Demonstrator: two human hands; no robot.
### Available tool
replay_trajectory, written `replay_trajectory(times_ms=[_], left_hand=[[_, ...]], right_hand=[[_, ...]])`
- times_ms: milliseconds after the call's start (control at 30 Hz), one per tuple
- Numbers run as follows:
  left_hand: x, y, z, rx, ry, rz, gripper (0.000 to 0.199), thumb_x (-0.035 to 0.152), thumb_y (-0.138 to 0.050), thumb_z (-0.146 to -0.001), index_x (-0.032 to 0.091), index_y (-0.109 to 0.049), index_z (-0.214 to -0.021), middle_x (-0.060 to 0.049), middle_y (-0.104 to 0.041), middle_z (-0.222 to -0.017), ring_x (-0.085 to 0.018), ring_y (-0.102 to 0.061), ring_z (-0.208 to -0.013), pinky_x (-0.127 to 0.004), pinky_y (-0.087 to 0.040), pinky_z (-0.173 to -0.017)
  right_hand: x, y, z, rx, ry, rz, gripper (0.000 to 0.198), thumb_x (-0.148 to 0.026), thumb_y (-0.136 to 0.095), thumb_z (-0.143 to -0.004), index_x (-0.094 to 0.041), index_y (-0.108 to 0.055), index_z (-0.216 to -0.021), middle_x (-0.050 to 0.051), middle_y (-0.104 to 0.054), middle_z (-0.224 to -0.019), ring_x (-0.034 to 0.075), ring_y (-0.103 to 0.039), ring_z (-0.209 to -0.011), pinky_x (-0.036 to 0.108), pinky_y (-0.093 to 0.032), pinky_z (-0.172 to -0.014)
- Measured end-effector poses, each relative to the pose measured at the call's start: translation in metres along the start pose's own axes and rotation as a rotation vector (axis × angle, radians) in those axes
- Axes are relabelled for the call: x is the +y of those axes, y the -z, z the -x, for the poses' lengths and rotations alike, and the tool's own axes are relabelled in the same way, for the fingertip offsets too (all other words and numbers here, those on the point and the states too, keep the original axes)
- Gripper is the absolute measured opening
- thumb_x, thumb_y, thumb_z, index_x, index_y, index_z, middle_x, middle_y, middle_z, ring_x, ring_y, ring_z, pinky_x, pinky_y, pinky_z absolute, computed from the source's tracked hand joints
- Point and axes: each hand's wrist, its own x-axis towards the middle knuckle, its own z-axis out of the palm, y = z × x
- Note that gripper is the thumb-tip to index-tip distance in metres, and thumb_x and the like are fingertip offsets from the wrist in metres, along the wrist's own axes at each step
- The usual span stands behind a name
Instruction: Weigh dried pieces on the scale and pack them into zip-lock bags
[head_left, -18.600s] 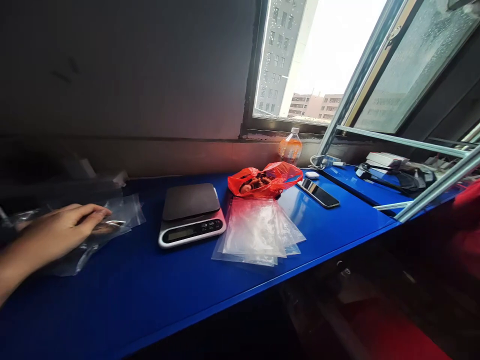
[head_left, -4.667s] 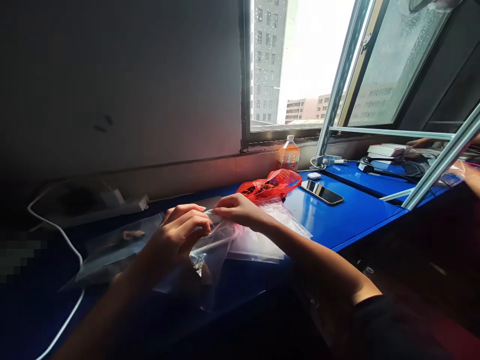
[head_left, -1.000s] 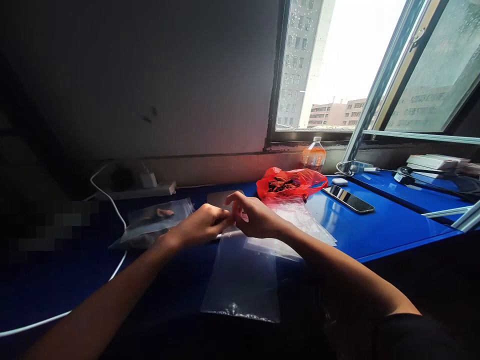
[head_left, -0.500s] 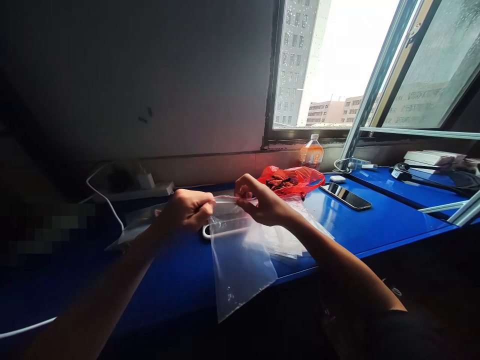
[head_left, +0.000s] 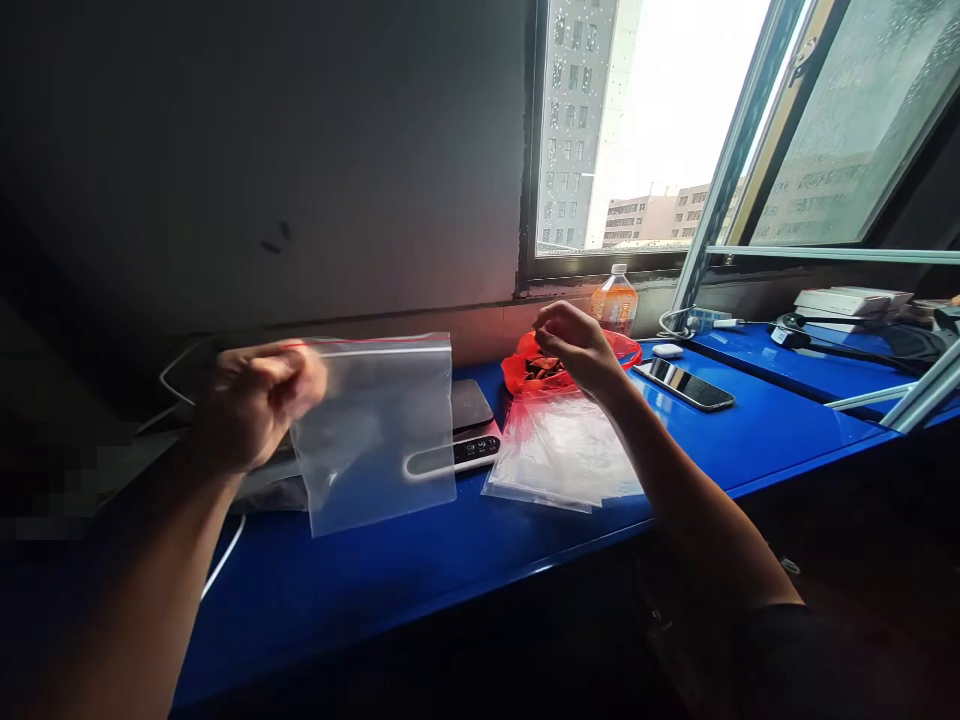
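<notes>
My left hand [head_left: 259,400] holds a clear zip bag [head_left: 375,430] by its top left corner, lifted above the blue table [head_left: 420,560]. The bag hangs flat and looks empty, with a red strip along its top. Behind it sits a kitchen scale [head_left: 469,425], partly hidden. My right hand [head_left: 574,345] hovers over the red plastic bag [head_left: 626,352] that holds brown pieces, fingers curled toward its opening; whether it pinches anything I cannot tell. A stack of clear bags [head_left: 562,455] lies on the table below my right forearm.
A phone [head_left: 682,385] lies right of the red bag, with a small white case [head_left: 666,350] and an orange drink bottle [head_left: 615,300] by the window. A white cable [head_left: 221,545] runs at left. Metal rails [head_left: 911,405] and boxes crowd the far right.
My right hand let go of the clear bag and moved right to the red bag. My left hand lifted the clear bag up and to the left.
</notes>
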Motion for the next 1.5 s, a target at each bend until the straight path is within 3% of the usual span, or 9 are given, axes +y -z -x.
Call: replay_trajectory(times_ms=[133,200,300,667,800,967,1167,1500], left_hand=[[-0.016,-0.011,0.003,-0.184,0.063,-0.093,0.035,0.027,-0.042,-0.088,0.018,-0.042,-0.054,0.002,-0.041,-0.050,-0.009,-0.034,-0.048,-0.026,-0.026,-0.048],[-0.021,-0.018,0.006,-0.229,0.074,-0.114,0.036,0.028,-0.042,-0.089,0.018,-0.043,-0.055,0.002,-0.043,-0.052,-0.009,-0.035,-0.049,-0.026,-0.027,-0.048],[-0.022,-0.022,0.008,-0.265,0.081,-0.151,0.034,0.027,-0.042,-0.090,0.016,-0.045,-0.058,0.003,-0.045,-0.055,-0.008,-0.037,-0.051,-0.025,-0.029,-0.050],[-0.014,-0.024,0.009,-0.295,0.068,-0.291,0.032,0.029,-0.041,-0.088,0.017,-0.049,-0.059,0.002,-0.045,-0.054,-0.009,-0.039,-0.051,-0.024,-0.031,-0.050],[-0.011,-0.031,0.012,-0.330,0.079,-0.365,0.032,0.031,-0.044,-0.086,0.018,-0.051,-0.058,0.001,-0.045,-0.052,-0.011,-0.040,-0.049,-0.025,-0.032,-0.049],[-0.010,-0.035,0.014,-0.343,0.065,-0.409,0.030,0.031,-0.044,-0.083,0.019,-0.052,-0.056,0.001,-0.043,-0.051,-0.012,-0.038,-0.048,-0.025,-0.031,-0.047],[-0.008,-0.023,0.011,-0.257,0.049,-0.382,0.035,0.031,-0.046,-0.086,0.019,-0.042,-0.053,0.003,-0.040,-0.048,-0.009,-0.035,-0.044,-0.024,-0.028,-0.044],[-0.018,-0.014,0.007,-0.220,0.072,-0.244,0.036,0.030,-0.044,-0.088,0.019,-0.046,-0.054,0.001,-0.046,-0.052,-0.010,-0.038,-0.047,-0.023,-0.030,-0.045]], right_hand=[[-0.016,-0.029,0.011,-0.183,0.010,-0.022,0.029,-0.042,-0.062,-0.084,-0.017,-0.062,-0.097,0.002,-0.060,-0.089,0.011,-0.052,-0.075,0.024,-0.039,-0.064],[-0.020,-0.046,0.017,-0.254,0.018,0.045,0.027,-0.042,-0.064,-0.083,-0.015,-0.063,-0.087,0.001,-0.058,-0.079,0.010,-0.049,-0.070,0.024,-0.037,-0.061],[-0.019,-0.058,0.021,-0.255,0.014,0.082,0.028,-0.041,-0.064,-0.082,-0.015,-0.058,-0.072,-0.002,-0.051,-0.067,0.009,-0.044,-0.063,0.024,-0.032,-0.056],[-0.005,-0.058,0.018,-0.115,-0.022,-0.045,0.016,-0.031,-0.064,-0.076,-0.016,-0.061,-0.081,0.001,-0.058,-0.076,0.012,-0.051,-0.071,0.025,-0.041,-0.063],[-0.006,-0.064,0.023,-0.140,0.000,-0.050,0.021,-0.024,-0.064,-0.075,-0.016,-0.061,-0.094,0.000,-0.060,-0.078,0.011,-0.053,-0.071,0.024,-0.040,-0.063],[-0.003,-0.068,0.023,-0.179,-0.025,-0.058,0.016,-0.024,-0.064,-0.075,-0.017,-0.057,-0.088,-0.001,-0.058,-0.076,0.011,-0.054,-0.071,0.024,-0.039,-0.061],[0.003,-0.065,0.015,-0.170,-0.076,-0.252,0.024,-0.028,-0.067,-0.073,-0.019,-0.048,-0.083,-0.004,-0.051,-0.072,0.007,-0.046,-0.062,0.022,-0.036,-0.056],[0.005,-0.056,0.013,-0.134,-0.103,-0.153,0.024,-0.034,-0.068,-0.074,-0.014,-0.065,-0.087,0.004,-0.064,-0.083,0.011,-0.057,-0.074,0.026,-0.047,-0.067]])
